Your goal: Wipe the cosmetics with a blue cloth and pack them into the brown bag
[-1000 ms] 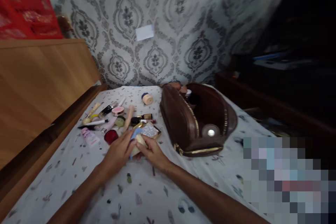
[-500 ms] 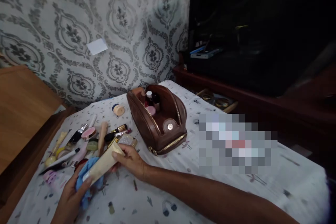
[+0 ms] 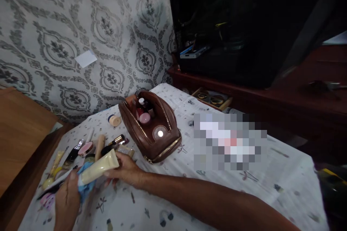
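A cream-coloured squeeze tube (image 3: 99,169) is held slanted above the bed-like patterned cover. My right hand (image 3: 127,170) is closed on its flat end, with the fingers partly behind it. Around the white cap end, my left hand (image 3: 66,198) grips a blue cloth (image 3: 86,192) that touches the tube. Just beyond my right hand stands a brown cosmetic bag (image 3: 139,143), unzipped, with several bottles and a pink round item (image 3: 144,118) inside. Past my left hand lie a pink compact (image 3: 86,148), a makeup brush (image 3: 74,152) and other cosmetics.
A beige bottle with a dark cap (image 3: 114,120) lies left of the bag. To the right is a pixelated patch (image 3: 230,140) hiding what is there. A dark television (image 3: 230,29) and an open drawer (image 3: 226,105) are behind; a wooden panel (image 3: 24,126) borders the left.
The view has turned to the right, so things appear shifted left. The tube has been turned to lie flatter, and my left hand has moved its grip with the cloth near the cap end.
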A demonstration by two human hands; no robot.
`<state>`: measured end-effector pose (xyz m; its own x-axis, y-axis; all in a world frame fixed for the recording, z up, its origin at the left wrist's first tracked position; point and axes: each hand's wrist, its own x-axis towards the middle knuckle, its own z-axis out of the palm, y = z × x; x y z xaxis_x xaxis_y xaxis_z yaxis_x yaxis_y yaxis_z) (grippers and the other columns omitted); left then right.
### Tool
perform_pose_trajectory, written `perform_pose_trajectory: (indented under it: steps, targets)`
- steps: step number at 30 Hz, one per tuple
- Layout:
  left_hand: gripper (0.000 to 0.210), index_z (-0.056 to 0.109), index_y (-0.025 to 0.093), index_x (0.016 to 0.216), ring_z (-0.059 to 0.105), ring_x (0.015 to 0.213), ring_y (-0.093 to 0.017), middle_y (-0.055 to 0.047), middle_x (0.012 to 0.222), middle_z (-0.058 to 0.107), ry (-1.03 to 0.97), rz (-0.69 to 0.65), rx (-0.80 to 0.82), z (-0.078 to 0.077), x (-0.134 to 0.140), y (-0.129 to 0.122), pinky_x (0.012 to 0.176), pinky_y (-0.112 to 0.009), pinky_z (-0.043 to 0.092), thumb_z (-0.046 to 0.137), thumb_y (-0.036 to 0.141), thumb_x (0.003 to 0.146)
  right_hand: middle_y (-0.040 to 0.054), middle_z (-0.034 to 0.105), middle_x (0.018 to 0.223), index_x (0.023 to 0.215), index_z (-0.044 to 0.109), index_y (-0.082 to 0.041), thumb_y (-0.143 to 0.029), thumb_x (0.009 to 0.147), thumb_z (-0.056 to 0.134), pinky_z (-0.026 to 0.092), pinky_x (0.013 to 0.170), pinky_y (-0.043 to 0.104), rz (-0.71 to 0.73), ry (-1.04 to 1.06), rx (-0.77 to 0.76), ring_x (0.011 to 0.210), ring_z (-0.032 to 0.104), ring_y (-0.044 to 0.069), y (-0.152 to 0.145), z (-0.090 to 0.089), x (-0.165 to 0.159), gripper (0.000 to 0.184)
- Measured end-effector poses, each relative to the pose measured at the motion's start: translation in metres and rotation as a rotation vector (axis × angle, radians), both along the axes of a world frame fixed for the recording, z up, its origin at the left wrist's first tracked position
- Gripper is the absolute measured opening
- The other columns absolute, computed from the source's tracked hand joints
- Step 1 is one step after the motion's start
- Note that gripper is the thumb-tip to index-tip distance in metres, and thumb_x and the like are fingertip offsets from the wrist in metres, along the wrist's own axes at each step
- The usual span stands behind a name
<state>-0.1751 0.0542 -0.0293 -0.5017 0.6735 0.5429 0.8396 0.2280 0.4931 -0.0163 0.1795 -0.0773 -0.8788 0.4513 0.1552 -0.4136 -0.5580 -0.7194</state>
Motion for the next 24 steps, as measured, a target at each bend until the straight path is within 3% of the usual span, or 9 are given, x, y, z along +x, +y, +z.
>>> perform_pose_trajectory:
  steps: [5,9,14,18,21,24]
  targets:
    - [0.053,0.063,0.02,0.082,0.056,0.061,-0.022,-0.002,0.061,0.059,0.048,-0.015,-0.039,0.008,0.008,0.02,0.056,-0.031,0.044,0.03,0.058,0.097,-0.0042,0.068,0.083,0.102,0.053,-0.021,-0.052,0.047,0.093,0.044,0.045,0.018,-0.053,-0.014,-0.019,0.054,0.065,0.011,0.01,0.001,0.002,0.075]
    - [0.044,0.052,0.022,0.069,0.049,0.054,-0.019,-0.002,0.055,0.052,0.152,0.025,-0.04,0.004,0.014,0.029,0.053,-0.03,0.035,0.031,0.049,0.098,-0.0032,0.069,0.09,0.105,0.053,-0.022,-0.048,0.049,0.093,0.043,0.044,0.018,-0.12,-0.039,-0.039,0.057,0.066,0.011,0.015,0.005,0.006,0.074]
    - [0.035,0.052,0.022,0.071,0.049,0.054,-0.017,0.0,0.057,0.052,0.203,0.035,-0.079,-0.008,0.017,0.036,0.055,-0.027,0.033,0.034,0.039,0.097,-0.0018,0.067,0.101,0.101,0.05,-0.023,-0.045,0.048,0.093,0.052,0.051,0.02,-0.167,-0.037,-0.061,0.065,0.069,0.012,0.018,0.008,0.007,0.072]
    - [0.031,0.059,0.021,0.077,0.048,0.052,-0.015,0.002,0.056,0.052,0.216,0.092,-0.103,-0.009,0.018,0.037,0.054,-0.026,0.03,0.041,0.038,0.095,-0.003,0.067,0.096,0.097,0.047,-0.022,-0.048,0.047,0.093,0.051,0.048,0.019,-0.183,-0.06,-0.045,0.061,0.067,0.01,0.021,0.009,0.009,0.072]
    - [0.032,0.064,0.019,0.096,0.061,0.07,-0.019,-0.004,0.078,0.068,0.2,0.096,-0.028,0.0,0.025,0.036,0.065,-0.028,0.042,0.042,0.042,0.098,-0.0046,0.067,0.085,0.093,0.05,-0.021,-0.052,0.052,0.09,0.046,0.045,0.016,-0.213,-0.075,-0.001,0.054,0.062,0.007,0.022,0.008,0.009,0.066]
    - [0.042,0.057,0.018,0.129,0.063,0.112,-0.024,-0.012,0.125,0.067,0.136,-0.103,0.07,0.008,0.042,0.038,0.093,-0.035,0.048,0.039,0.044,0.101,-0.0079,0.063,0.071,0.093,0.052,-0.02,-0.055,0.055,0.088,0.042,0.04,0.016,-0.201,-0.091,0.038,0.045,0.055,0.005,0.021,0.005,0.008,0.063]
